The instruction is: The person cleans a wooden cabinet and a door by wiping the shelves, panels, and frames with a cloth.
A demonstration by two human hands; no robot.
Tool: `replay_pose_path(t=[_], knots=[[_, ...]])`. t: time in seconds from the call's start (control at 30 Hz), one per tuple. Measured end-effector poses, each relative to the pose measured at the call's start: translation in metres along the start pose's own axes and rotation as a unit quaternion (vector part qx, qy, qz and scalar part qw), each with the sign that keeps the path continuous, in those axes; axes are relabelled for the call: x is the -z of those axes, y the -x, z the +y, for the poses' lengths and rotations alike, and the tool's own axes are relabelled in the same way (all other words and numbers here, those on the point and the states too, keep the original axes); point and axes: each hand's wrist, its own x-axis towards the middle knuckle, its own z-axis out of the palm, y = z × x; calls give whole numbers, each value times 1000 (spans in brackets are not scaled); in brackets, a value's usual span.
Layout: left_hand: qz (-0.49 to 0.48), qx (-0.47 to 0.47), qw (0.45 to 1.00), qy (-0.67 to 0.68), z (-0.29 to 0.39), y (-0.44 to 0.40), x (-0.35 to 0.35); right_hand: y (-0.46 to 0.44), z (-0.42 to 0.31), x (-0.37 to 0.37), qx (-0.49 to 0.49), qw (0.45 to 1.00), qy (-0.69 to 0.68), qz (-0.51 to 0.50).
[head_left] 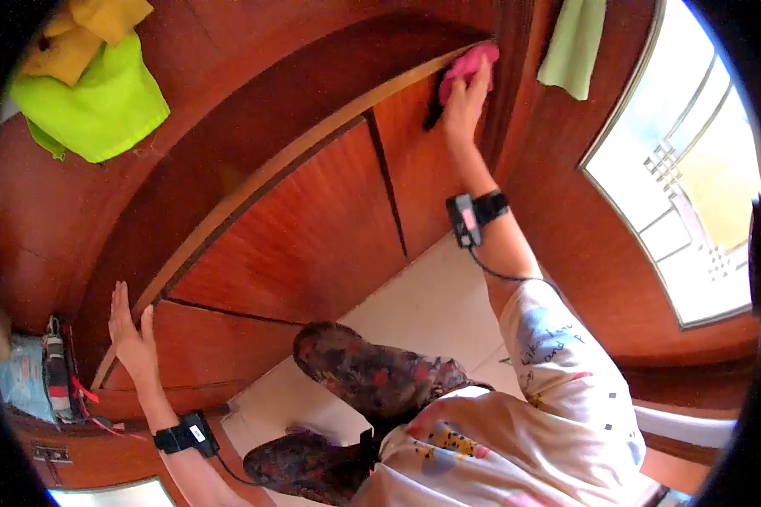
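Nearer, left hand (135,348) is laid released at curved cabinet edge (313,135). Farther, pink cloth (459,66) is grasped by right hand (463,114) at edge's far end; wiping is judged underway, steady pressure called for.

A curved cabinet front (287,220) leaves its long top edge (347,117) open to a passing hand between the left hand (135,345), at its left end, and the right hand (467,101), at its right. Legs (372,367) block the way below its middle; a blue packet (24,376) crowds its left end, and a pale green cloth (573,51) hangs beyond its right.
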Motion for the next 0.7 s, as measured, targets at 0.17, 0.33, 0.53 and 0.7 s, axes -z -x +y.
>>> replay_pose_path(t=[0.17, 0.33, 0.53, 0.7], knots=[[10, -5, 1000, 9, 4, -1, 1, 18, 56, 14, -34, 999, 29, -18], [3, -1, 1000, 9, -2, 1, -2, 137, 141, 26, -231, 972, 11, -35], [-1, -1, 1000, 22, -2, 1, -1, 280, 110, 17, -537, 821, -193, -34], [-9, -10, 999, 29, -3, 1, -4, 221, 1, -16, -347, 925, -156, -8]])
